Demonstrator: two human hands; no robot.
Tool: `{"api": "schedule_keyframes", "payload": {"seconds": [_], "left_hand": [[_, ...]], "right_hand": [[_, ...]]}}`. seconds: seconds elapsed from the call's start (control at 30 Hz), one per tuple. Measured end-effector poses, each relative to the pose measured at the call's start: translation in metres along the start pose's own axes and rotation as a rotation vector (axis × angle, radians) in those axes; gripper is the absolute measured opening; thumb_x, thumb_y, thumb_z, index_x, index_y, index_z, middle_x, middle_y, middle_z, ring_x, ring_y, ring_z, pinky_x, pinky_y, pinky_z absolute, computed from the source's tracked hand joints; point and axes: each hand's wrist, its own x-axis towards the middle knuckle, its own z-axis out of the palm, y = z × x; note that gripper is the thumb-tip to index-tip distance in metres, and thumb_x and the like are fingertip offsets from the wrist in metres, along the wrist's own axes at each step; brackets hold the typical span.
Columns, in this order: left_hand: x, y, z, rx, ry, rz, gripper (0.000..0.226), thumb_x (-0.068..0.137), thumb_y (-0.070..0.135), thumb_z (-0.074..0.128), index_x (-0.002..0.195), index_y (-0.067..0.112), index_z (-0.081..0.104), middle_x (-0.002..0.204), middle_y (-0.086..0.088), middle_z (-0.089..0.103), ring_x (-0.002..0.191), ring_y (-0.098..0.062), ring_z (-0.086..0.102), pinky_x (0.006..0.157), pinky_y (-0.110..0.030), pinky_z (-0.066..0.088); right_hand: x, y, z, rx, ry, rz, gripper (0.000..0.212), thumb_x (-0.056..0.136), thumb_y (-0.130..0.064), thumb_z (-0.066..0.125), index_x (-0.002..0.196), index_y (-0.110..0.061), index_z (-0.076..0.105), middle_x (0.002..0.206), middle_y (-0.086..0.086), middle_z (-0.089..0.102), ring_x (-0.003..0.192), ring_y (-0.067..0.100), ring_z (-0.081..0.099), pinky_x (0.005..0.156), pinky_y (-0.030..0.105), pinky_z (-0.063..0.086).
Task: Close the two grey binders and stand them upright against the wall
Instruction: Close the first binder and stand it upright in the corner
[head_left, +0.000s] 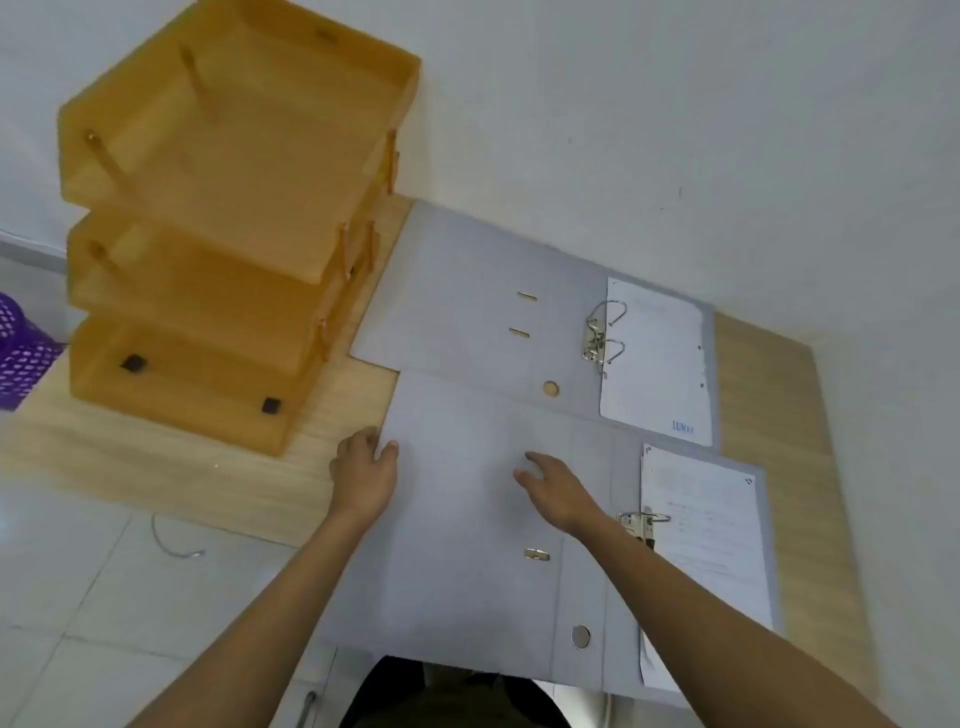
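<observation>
Two grey binders lie open and flat on the wooden desk. The far binder (467, 291) reaches the wall, with its ring clip and a white sheet on the right half. The near binder (467, 571) overlaps the far one's front edge and hangs over the desk's front edge. My left hand (363, 473) grips the left edge of the near binder's cover, thumb on top. My right hand (556, 488) hovers over or rests on the same cover near its middle, fingers spread; I cannot tell if it touches. The near binder's clip (641, 522) is partly hidden by my right forearm.
An orange three-tier letter tray (228, 234) stands at the left of the desk (753, 364), close to the far binder. A purple mesh basket (21, 353) sits at the far left edge. The white wall (675, 130) runs behind the desk. Tiled floor lies below.
</observation>
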Motion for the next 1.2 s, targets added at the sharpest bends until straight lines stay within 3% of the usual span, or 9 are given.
{"api": "schedule_keyframes", "payload": {"seconds": [0.23, 0.43, 0.63, 0.8, 0.93, 0.97, 1.03, 1.13, 1.2], "left_hand": [[-0.005, 0.0, 0.002, -0.101, 0.014, -0.049, 0.057, 0.099, 0.026, 0.06, 0.151, 0.007, 0.046, 0.153, -0.012, 0.051, 0.139, -0.031, 0.05, 0.115, -0.044, 0.041], [-0.011, 0.025, -0.038, -0.192, -0.226, -0.085, 0.039, 0.101, 0.03, 0.059, 0.136, 0.014, 0.061, 0.133, -0.009, 0.07, 0.106, -0.023, 0.07, 0.077, -0.031, 0.053], [-0.071, 0.069, -0.031, -0.484, -0.618, -0.045, 0.049, 0.105, 0.048, 0.043, 0.143, 0.021, 0.06, 0.138, -0.004, 0.07, 0.128, -0.026, 0.066, 0.111, -0.048, 0.046], [-0.113, 0.103, 0.013, -0.556, -0.64, 0.072, 0.061, 0.103, 0.061, 0.024, 0.146, 0.03, 0.055, 0.142, -0.001, 0.067, 0.132, -0.023, 0.063, 0.114, -0.047, 0.044], [-0.157, 0.126, 0.092, -0.426, -0.579, 0.069, 0.056, 0.103, 0.062, 0.027, 0.145, 0.037, 0.054, 0.145, 0.006, 0.065, 0.138, -0.018, 0.058, 0.115, -0.04, 0.045], [-0.168, 0.12, 0.113, -0.419, -0.639, 0.125, 0.049, 0.106, 0.054, 0.03, 0.148, 0.037, 0.05, 0.151, 0.011, 0.058, 0.144, -0.015, 0.051, 0.114, -0.033, 0.045], [-0.186, 0.109, 0.142, -0.429, -0.448, 0.152, 0.049, 0.109, 0.042, 0.028, 0.155, 0.028, 0.041, 0.165, 0.023, 0.034, 0.146, -0.007, 0.046, 0.114, -0.025, 0.044], [-0.183, 0.118, 0.193, -0.155, -0.421, 0.116, 0.066, 0.101, 0.064, 0.034, 0.153, 0.024, 0.039, 0.156, 0.014, 0.043, 0.134, -0.008, 0.05, 0.099, -0.013, 0.049], [-0.177, 0.103, 0.211, -0.008, -0.437, 0.154, 0.077, 0.091, 0.08, 0.032, 0.158, 0.045, 0.018, 0.167, 0.014, 0.021, 0.153, -0.007, 0.024, 0.12, -0.026, 0.034]], "right_hand": [[-0.004, 0.0, 0.018, -0.153, -0.056, -0.083, 0.062, 0.106, -0.046, 0.04, 0.162, -0.027, 0.021, 0.174, 0.006, -0.003, 0.16, 0.03, -0.003, 0.128, 0.047, 0.007], [-0.015, -0.022, 0.019, -0.015, -0.078, -0.182, 0.061, 0.107, -0.046, 0.036, 0.163, -0.026, 0.022, 0.174, 0.0, 0.004, 0.161, 0.02, 0.003, 0.129, 0.041, 0.008], [-0.046, -0.043, 0.006, 0.063, -0.031, -0.335, 0.064, 0.105, -0.055, 0.028, 0.163, -0.03, 0.018, 0.174, -0.004, 0.0, 0.16, 0.013, 0.0, 0.129, 0.037, 0.006], [-0.086, -0.049, -0.029, 0.188, 0.017, -0.496, 0.067, 0.103, -0.061, 0.024, 0.163, -0.036, 0.009, 0.173, -0.014, -0.001, 0.158, 0.004, -0.001, 0.129, 0.034, 0.004], [-0.119, -0.016, -0.071, 0.369, 0.06, -0.546, 0.07, 0.103, -0.06, 0.029, 0.163, -0.035, 0.004, 0.172, -0.016, 0.004, 0.158, 0.003, 0.007, 0.13, 0.036, 0.01], [-0.124, -0.006, -0.081, 0.415, 0.061, -0.542, 0.071, 0.102, -0.06, 0.031, 0.163, -0.035, 0.004, 0.172, -0.017, 0.007, 0.158, 0.004, 0.01, 0.129, 0.036, 0.013], [-0.133, 0.014, -0.098, 0.536, 0.052, -0.528, 0.076, 0.099, -0.062, 0.039, 0.163, -0.037, 0.007, 0.169, -0.017, 0.017, 0.156, 0.008, 0.02, 0.128, 0.039, 0.021], [-0.139, 0.048, -0.13, 0.726, 0.074, -0.452, 0.075, 0.096, -0.052, 0.059, 0.16, -0.035, 0.024, 0.158, -0.014, 0.041, 0.143, 0.015, 0.046, 0.115, 0.042, 0.043], [-0.139, 0.079, -0.151, 0.766, 0.137, -0.382, 0.07, 0.092, -0.037, 0.071, 0.154, -0.028, 0.038, 0.148, -0.007, 0.056, 0.13, 0.018, 0.059, 0.105, 0.037, 0.051]]}}
